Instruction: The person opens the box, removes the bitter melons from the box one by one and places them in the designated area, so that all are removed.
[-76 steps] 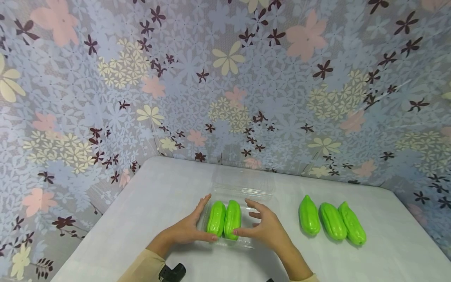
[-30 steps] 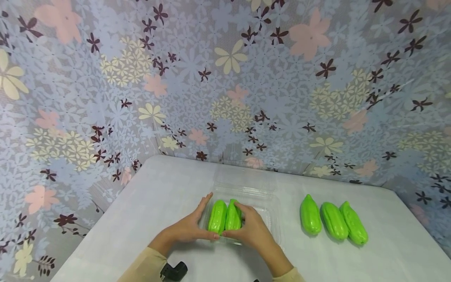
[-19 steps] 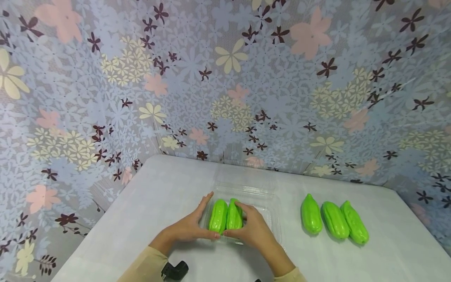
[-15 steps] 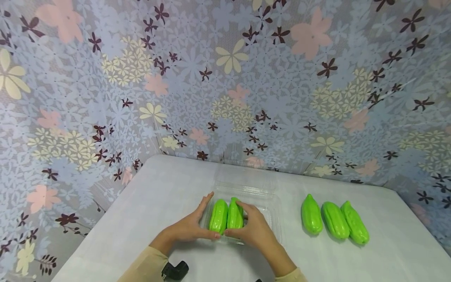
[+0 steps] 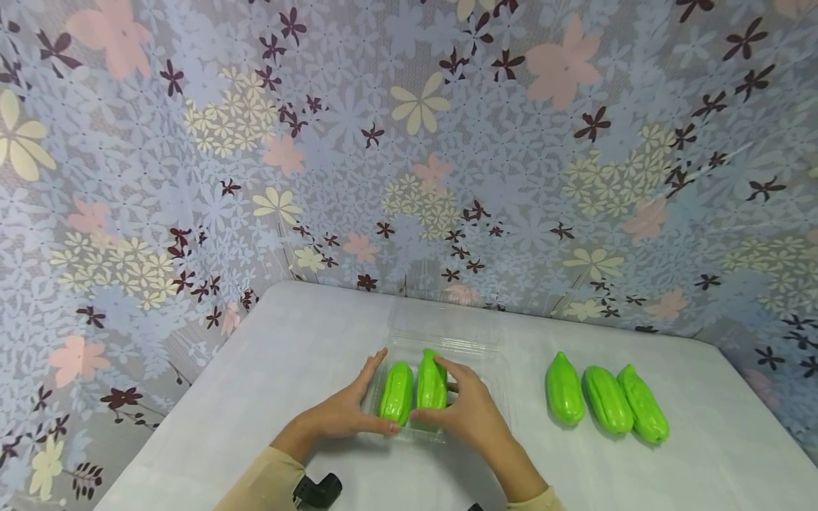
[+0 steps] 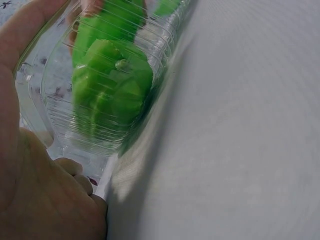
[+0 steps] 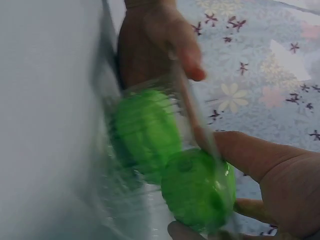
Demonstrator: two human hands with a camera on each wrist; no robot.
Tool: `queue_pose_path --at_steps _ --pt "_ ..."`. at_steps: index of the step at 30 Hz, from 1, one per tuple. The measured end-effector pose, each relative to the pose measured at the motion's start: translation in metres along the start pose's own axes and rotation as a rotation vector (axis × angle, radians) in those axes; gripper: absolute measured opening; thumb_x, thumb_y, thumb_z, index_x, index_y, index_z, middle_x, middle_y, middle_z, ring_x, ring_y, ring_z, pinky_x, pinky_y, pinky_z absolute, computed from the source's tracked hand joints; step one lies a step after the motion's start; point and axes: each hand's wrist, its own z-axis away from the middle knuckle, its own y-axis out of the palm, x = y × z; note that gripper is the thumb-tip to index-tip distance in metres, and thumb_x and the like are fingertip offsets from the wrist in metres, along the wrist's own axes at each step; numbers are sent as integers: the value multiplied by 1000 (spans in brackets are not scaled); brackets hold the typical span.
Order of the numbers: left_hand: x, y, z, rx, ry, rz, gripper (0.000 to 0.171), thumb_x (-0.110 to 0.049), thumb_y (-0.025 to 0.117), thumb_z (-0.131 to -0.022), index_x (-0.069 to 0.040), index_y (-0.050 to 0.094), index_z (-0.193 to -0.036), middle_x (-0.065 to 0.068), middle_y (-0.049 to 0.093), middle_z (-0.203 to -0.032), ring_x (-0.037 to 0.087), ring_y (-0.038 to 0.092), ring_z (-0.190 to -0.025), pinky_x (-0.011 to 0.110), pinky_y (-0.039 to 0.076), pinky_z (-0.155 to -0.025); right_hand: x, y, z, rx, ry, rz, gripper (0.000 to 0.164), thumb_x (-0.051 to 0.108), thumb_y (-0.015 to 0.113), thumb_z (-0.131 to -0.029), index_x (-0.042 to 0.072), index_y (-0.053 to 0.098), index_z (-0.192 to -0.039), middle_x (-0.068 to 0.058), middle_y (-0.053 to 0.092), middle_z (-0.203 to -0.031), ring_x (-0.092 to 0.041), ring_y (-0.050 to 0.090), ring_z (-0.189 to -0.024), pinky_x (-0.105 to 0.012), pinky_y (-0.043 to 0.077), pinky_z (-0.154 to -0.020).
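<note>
A clear plastic clamshell box (image 5: 469, 348) lies open on the table. Inside at its left is one glossy green, ribbed, cucumber-shaped vegetable (image 5: 396, 392). My left hand (image 5: 345, 411) holds the box's front left corner, thumb along the front and fingers at the left side. My right hand (image 5: 469, 408) grips a second such vegetable (image 5: 432, 383) between thumb and fingers, tilted slightly, over the middle of the box. In the right wrist view this held vegetable (image 7: 195, 190) is beside the other one (image 7: 147, 132). The left wrist view shows a vegetable's end (image 6: 112, 90) through the box wall.
To the right, three more green vegetables lie on the white table: one upright (image 5: 565, 390), one beside it (image 5: 608, 401) and one slanted (image 5: 642, 404). The box's clear lid (image 5: 441, 319) leans back near the flowered wall covering (image 5: 409, 177).
My right hand has closed on the right-hand vegetable, then shifted it rightward and a little away from me, widening the gap between the two. My left hand keeps its place on the box.
</note>
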Motion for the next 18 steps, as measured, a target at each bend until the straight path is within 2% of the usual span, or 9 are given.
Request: queue_pose_path --at_steps 6,12,18 --pt "-1 0 0 -4 -1 6 125 -46 86 -77 -28 -3 -163 16 -10 -167 42 -5 -150 71 7 -112 9 -20 5 5 29 -65 95 29 96 -67 12 50 -149 -20 48 -147 -44 60 -117 -45 58 -84" --pt "-1 1 0 -7 -11 5 125 -46 86 -77 -30 -3 -163 17 -10 -166 43 -4 -150 72 8 -111 10 -41 10 18 74 -81 98 33 97 -65 19 50 -150 -16 45 -151 -44 57 -121 -43 59 -82" --pt "-1 1 1 0 -3 12 125 -44 86 -77 -31 -4 -163 17 -11 -166 43 -6 -150 72 7 -111 9 -61 15 25 98 -83 99 35 97 -65 19 49 -151 -15 42 -153 -45 55 -124 -43 59 -83"
